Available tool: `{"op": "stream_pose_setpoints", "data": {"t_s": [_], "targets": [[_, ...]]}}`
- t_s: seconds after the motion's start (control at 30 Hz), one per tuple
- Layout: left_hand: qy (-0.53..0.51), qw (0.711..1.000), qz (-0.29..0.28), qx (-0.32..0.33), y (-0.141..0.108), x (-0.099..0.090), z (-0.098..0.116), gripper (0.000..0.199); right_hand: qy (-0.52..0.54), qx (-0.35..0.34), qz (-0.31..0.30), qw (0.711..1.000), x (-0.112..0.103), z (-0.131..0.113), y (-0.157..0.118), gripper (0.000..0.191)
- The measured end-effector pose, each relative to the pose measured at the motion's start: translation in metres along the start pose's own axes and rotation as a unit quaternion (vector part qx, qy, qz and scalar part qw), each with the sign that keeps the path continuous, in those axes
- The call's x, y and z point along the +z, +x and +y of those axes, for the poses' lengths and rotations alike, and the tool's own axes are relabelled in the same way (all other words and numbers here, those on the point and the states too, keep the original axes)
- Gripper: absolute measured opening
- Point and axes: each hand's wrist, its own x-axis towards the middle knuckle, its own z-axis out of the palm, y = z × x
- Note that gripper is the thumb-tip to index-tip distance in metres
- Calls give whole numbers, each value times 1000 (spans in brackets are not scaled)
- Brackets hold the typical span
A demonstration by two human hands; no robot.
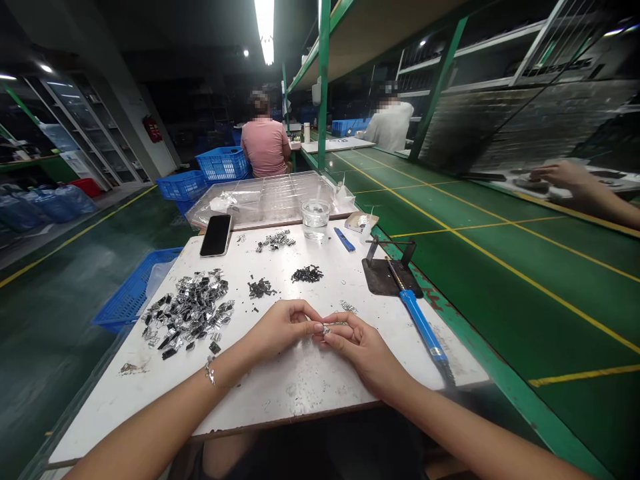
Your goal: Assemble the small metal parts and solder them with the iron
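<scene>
Small silvery part (326, 329), between left grip (289, 323) and right grip (361, 341), pinched by both, over white tabletop (135, 407)

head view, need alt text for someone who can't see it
A person's left hand and right hand hold a small shiny part between them over a white table. A pile of shiny pieces lies to the left, two small black piles beyond the hands, and a blue-handled soldering iron on a black stand to the right.
</scene>
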Motion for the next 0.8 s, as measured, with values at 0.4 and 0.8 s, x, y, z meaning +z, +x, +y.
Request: {"op": "stream_pose_setpoints", "data": {"t_s": [0.4,0.8], "targets": [[251,942,56,214,-4,10,1,13,3,-38,38,999,-3,7,-2,32],[436,874,88,196,-16,19,5,6,-339,-212,-15,917,11,3,-16,36]]}}
